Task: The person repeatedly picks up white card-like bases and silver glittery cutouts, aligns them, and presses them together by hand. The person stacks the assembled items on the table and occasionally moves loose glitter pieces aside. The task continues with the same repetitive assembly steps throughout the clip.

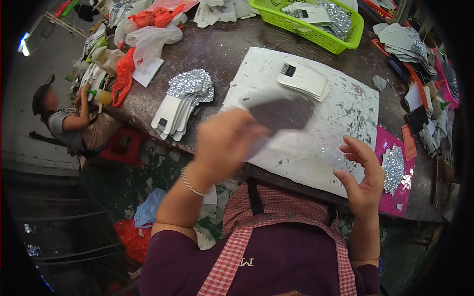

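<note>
My left hand (220, 140), blurred by motion, is pinched over the near left part of a worn white sheet (340, 111). A thin, pale flat piece (258, 146) shows blurred at its fingertips. Beyond it lies a dark brown patch (284, 114); whether this is a loose piece or bare tabletop I cannot tell. My right hand (364, 175) hovers by the sheet's near right corner, fingers apart and holding nothing. A small stack of white cards with a black label (303, 81) rests on the sheet. Left of it fans a pile of white, silver-glitter-ended pieces (185, 101).
A green basket (316, 29) of similar pieces stands at the far edge. Glitter pieces (393, 170) lie on a pink sheet (395, 202) at right. Plastic bags (153, 42) clutter the far left. A person (74, 118) sits left, near a bottle (102, 96).
</note>
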`<state>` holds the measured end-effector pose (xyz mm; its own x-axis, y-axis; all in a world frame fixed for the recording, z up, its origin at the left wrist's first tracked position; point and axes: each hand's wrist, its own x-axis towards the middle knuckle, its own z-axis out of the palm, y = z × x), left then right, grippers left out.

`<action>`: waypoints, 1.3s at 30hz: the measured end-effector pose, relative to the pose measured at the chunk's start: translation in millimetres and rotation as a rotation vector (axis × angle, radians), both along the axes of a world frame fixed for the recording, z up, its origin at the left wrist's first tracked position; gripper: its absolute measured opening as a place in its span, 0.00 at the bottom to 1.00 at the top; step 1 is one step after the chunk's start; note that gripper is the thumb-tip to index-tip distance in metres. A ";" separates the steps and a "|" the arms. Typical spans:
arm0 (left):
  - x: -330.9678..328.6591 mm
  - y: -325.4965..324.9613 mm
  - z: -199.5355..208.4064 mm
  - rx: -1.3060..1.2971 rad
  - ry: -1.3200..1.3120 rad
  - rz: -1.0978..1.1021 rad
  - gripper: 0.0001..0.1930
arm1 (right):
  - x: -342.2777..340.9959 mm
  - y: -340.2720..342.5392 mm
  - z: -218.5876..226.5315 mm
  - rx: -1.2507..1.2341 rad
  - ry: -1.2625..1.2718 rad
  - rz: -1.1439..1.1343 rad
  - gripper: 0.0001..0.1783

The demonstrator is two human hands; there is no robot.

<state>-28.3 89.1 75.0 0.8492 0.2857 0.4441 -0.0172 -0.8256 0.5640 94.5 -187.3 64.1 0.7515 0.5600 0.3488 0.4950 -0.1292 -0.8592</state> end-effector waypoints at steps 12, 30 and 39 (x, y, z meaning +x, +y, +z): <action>-22.5 139.4 -34.4 0.445 0.019 0.434 0.29 | 3.0 -14.3 -17.4 -0.189 0.118 0.038 0.13; 203.9 34.3 -64.4 0.436 0.162 -0.341 0.19 | 16.4 -73.4 -14.4 -0.303 0.015 -0.167 0.13; 198.5 30.8 -50.6 0.432 0.205 -0.314 0.10 | 88.7 -183.3 -26.2 -0.507 -0.108 -0.574 0.21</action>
